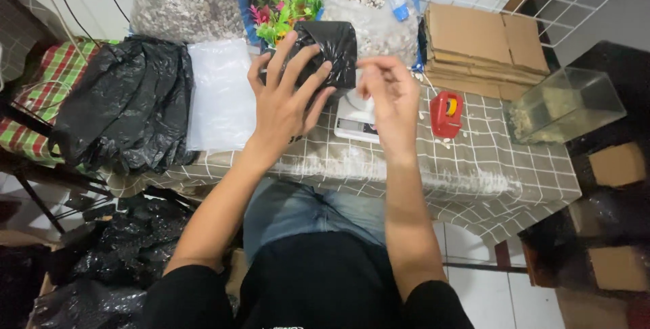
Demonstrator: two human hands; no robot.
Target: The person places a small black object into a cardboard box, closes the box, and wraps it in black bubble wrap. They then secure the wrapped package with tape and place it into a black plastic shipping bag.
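Most of the white scale hidden beneath the black bag and both hands.

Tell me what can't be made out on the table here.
Head view only:
- Contents of the black bag: opaque plastic, left hand over it.
- Scale display: blocked by the right hand.
- What the right fingers pinch: too small.
- Gravel sacks: cut by the top edge.
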